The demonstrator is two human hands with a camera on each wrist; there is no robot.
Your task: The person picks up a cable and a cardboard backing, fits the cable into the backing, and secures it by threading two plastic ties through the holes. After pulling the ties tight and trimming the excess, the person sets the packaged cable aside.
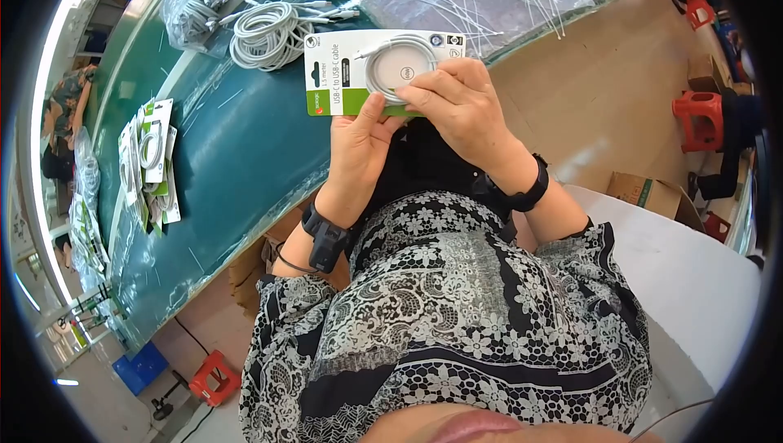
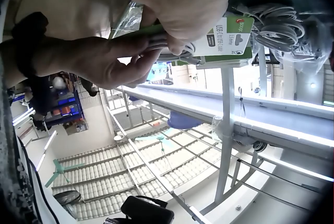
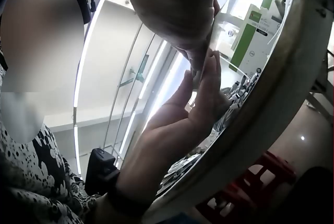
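A white and green retail card (image 1: 351,84) labelled as a 1.5 meter USB-C to USB-C cable is held up in front of the body, its printed face toward the head camera. On it lies a coiled grey-white USB-C cable (image 1: 372,74). My left hand (image 1: 359,149) pinches the card's lower edge, thumb in front and the other fingers behind. At the lower right, my right hand (image 1: 461,112) bends its fingers over the coil and grips it against the card. In the left wrist view the card (image 2: 224,38) is seen partly covered by the near hand.
Behind the card, a loose bundle of white cables (image 1: 265,39) and a clear bag of cables (image 1: 204,2) lie on the green table (image 1: 236,125). Several carded cables (image 1: 151,157) are piled at left. White cable ties (image 1: 465,15) lie at the back; a red stool (image 1: 697,121) stands right.
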